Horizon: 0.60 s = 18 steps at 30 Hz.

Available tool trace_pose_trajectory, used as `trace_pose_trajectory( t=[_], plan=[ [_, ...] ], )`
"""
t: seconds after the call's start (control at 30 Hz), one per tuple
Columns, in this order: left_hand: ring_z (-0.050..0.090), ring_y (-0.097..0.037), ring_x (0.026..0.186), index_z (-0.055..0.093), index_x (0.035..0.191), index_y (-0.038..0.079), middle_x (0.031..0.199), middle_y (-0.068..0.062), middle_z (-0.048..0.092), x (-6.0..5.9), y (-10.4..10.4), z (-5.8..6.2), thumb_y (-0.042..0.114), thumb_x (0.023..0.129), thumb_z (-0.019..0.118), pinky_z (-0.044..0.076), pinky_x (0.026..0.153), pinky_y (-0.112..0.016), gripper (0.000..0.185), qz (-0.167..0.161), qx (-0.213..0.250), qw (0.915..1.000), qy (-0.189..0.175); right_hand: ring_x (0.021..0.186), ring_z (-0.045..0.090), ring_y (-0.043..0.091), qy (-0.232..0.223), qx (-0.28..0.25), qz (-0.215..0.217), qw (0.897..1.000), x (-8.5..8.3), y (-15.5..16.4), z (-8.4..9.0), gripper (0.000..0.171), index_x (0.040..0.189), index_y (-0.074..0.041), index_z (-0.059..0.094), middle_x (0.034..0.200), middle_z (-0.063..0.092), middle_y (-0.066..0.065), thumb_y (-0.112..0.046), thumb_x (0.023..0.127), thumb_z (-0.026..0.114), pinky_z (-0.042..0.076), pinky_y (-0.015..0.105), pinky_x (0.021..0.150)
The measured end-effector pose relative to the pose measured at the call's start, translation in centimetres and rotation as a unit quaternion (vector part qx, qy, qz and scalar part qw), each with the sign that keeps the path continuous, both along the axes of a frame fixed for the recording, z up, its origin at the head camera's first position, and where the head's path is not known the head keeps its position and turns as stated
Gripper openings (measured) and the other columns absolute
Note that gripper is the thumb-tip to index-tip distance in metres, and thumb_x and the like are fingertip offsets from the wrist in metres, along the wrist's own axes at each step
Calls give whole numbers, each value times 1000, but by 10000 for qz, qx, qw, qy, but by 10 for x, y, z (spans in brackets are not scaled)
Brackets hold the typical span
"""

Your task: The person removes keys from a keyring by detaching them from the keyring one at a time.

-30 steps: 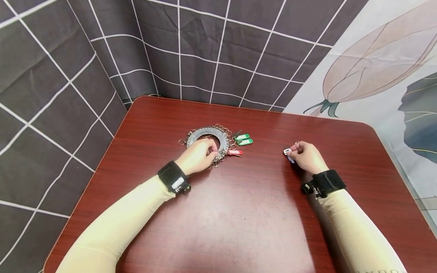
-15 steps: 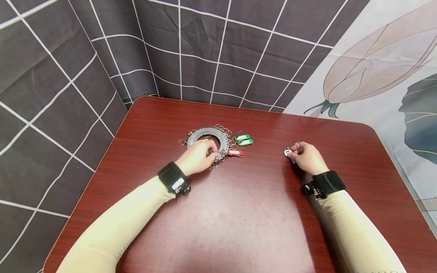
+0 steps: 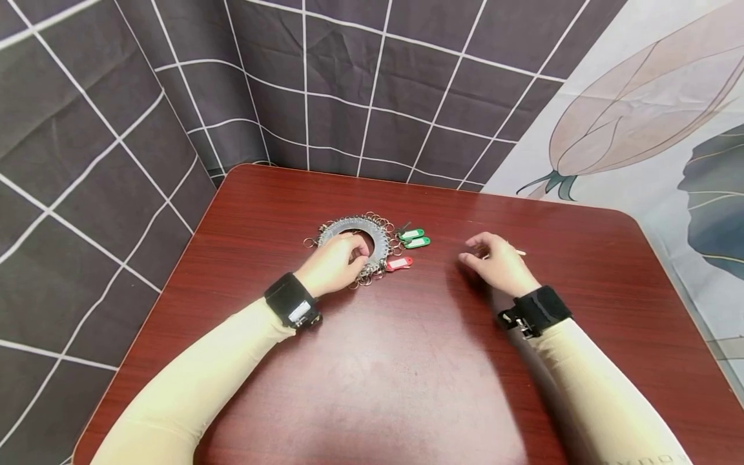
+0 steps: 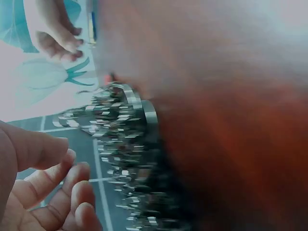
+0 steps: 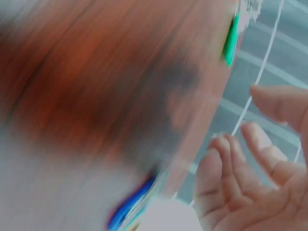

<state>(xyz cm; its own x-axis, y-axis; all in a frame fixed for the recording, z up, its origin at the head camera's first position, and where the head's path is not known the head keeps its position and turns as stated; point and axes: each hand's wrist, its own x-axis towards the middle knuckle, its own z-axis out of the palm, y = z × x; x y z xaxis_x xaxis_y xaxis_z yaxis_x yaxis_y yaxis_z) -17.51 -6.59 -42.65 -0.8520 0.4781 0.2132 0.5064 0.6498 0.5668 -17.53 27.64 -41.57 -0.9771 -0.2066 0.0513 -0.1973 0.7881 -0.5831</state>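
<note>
The ring holder (image 3: 356, 240) is a flat grey metal disc with a round hole in its middle, hung all round its outer rim with many small steel key rings; it lies flat on the table (image 3: 407, 374), under and just beyond the left hand (image 3: 334, 265). No writing on it can be read. The left hand rests on the disc's near side, its fingers curled over the metal at the inner edge; the left wrist view is too blurred to show whether they pinch a ring or only touch.

Just to the right of that hand a red tag (image 3: 400, 263) lies against the rim of rings, and a little farther off, touching one another, lie two green tags (image 3: 415, 237), each with a white label strip; any lettering is too small to read.

The right hand (image 3: 500, 265) is well apart from the left, low over the table with fingers loosely spread and holding nothing. Behind it a thin pale object (image 3: 516, 251) pokes out, too small to name. In the right wrist view a blue tag (image 5: 130, 204) shows beside the palm, blurred.

Bare table spreads between the hands and toward the person. The far edge meets a dark gridded cloth (image 3: 349, 84), the right edge a flower-printed cloth (image 3: 651, 110).
</note>
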Motion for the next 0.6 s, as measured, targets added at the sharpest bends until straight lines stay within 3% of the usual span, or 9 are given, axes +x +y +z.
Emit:
trace_pose_trajectory(
  t=[0.17,0.33,0.43,0.6],
  plan=[
    [55,-15,80,65,97,8,87,-1,61,1,12,19,14,87,65,47,74,-30,11,-229,-97,9992,326,88,62,21,-67,63,869,9962,0,-44,1,28,108,-6,63,99,64,8,-22,87,73,50,40,79],
    [52,-16,80,65,99,10,91,-2,61,2,27,23,20,85,68,45,72,-31,18,-314,-670,9965,396,90,59,21,266,358,1706,9843,-1,-82,-1,26,104,-5,65,99,62,8,-17,84,75,48,38,82],
    [53,-15,84,65,99,11,92,-1,60,3,34,23,21,84,70,45,74,-31,19,-285,-880,9949,408,88,57,21,495,535,1937,9784,-2,-96,-4,24,102,-4,66,96,61,9,-14,82,76,47,36,80],
    [56,-19,93,65,99,10,95,-2,60,3,37,20,18,83,70,46,83,-34,19,-243,-962,9938,503,87,54,21,632,741,1938,9762,-2,-109,-8,24,101,-6,66,97,59,9,-13,81,76,46,36,80]
  ],
)
